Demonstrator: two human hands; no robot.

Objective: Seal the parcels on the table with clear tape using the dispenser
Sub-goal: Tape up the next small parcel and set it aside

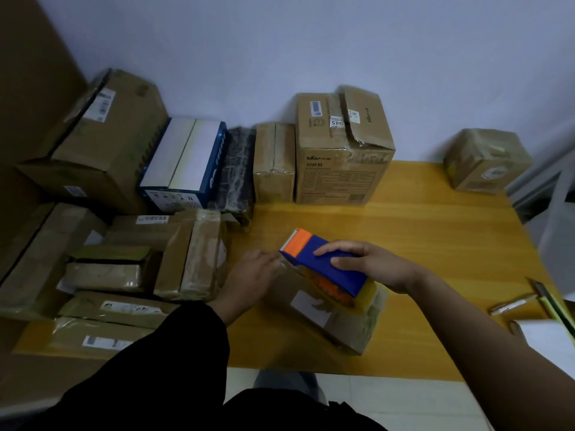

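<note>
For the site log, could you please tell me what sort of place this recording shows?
Probably a small parcel-packing corner in a plain room. Taped cardboard parcels line a bare wall on a yellow wooden table, and the right hand grips a blue-and-orange tape dispenser on the front parcel.

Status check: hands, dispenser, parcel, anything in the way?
Right hand grips dispenser on the parcel. Left hand flat on parcel's left end. Box stack left, pens right, neither touching it.

"Bear 切碎机" on tall carton [340,181]
</note>
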